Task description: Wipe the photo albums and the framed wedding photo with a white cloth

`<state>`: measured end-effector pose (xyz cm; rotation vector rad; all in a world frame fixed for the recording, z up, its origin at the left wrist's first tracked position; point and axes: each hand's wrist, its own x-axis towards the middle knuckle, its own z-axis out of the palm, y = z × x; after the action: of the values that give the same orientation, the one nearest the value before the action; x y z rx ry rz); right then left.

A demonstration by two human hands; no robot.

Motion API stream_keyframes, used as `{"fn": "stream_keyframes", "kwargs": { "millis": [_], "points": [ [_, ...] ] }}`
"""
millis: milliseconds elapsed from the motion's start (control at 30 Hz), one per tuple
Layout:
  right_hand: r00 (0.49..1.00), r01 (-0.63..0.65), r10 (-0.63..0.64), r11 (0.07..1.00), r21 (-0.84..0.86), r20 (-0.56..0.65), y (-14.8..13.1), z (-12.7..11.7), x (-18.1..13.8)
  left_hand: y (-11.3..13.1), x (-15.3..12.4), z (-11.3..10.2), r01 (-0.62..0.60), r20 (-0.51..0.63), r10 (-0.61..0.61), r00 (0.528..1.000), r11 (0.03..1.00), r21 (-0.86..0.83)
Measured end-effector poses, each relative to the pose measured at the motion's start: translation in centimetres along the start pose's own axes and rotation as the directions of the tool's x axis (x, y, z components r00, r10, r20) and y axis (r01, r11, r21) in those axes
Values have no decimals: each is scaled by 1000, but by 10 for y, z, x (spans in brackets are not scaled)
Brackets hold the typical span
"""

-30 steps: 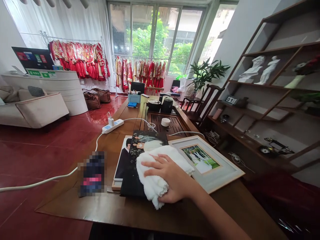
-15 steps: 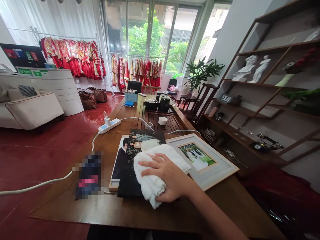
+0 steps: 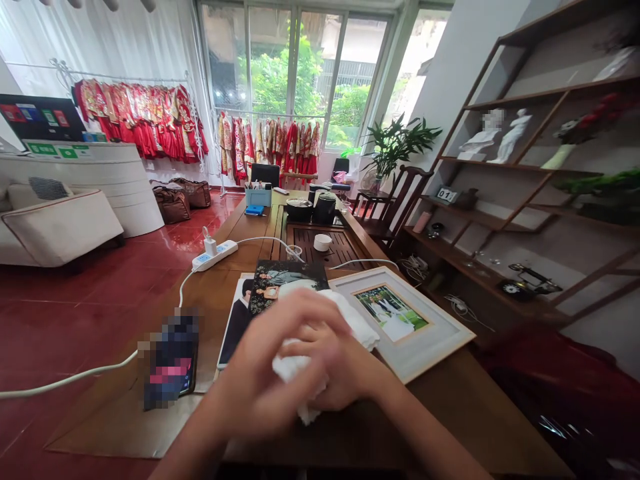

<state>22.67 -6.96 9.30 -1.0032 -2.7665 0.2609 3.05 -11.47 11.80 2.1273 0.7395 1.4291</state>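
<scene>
My right hand (image 3: 345,377) is on a crumpled white towel (image 3: 356,321), gripping it against a dark photo panel (image 3: 264,293) with a couple pictured on it. My left hand (image 3: 260,377) is raised in front of the right one, slightly blurred, its thumb and fingers apart and nothing seen between them. It hides part of the towel and the panel's near half. Under the panel's left side lies another portrait photo (image 3: 234,327). To the right rests a pale picture frame (image 3: 440,327) holding a wedding photo.
A phone (image 3: 173,360), partly pixelated, lies on the wooden table (image 3: 110,407) at left. Beyond it sit a white power strip (image 3: 215,256) with cords, a white cup (image 3: 323,242) on a tea tray, and a black kettle (image 3: 325,207). Shelves (image 3: 500,227) stand at right.
My left hand has come into view from below and moved up in front of my right hand. The right hand stays on the towel. The view has shifted slightly.
</scene>
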Motion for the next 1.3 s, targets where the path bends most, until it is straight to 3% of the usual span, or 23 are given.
{"fn": "stream_keyframes", "kwargs": {
  "millis": [100,167,267,400,667,1067,1167,1300],
  "points": [
    [999,50,-50,999,21,-5,1,1,0,-55,53,0,95,-34,-89,995,926,365],
    [998,67,-67,997,30,-6,4,2,1,-93,64,4,132,5,-165,986,809,573],
    [998,67,-67,997,30,-5,7,4,1,-137,51,10,204,26,-311,950,682,702],
    [998,63,-63,998,24,7,7,5,1,-167,31,11,190,46,-304,952,700,688],
    [1000,2,-2,1000,-10,15,17,3,15,-175,30,8,264,113,-362,925,828,494],
    [966,-197,174,974,-112,-192,101,-15,82,-177,30,8,363,66,-425,903,834,415],
    [965,-199,174,973,-119,-195,101,-16,83,-177,30,8,364,74,-432,899,829,424],
    [983,-138,122,984,-113,-133,76,-15,66,-180,30,9,323,64,-382,922,849,419]
  ]
}}
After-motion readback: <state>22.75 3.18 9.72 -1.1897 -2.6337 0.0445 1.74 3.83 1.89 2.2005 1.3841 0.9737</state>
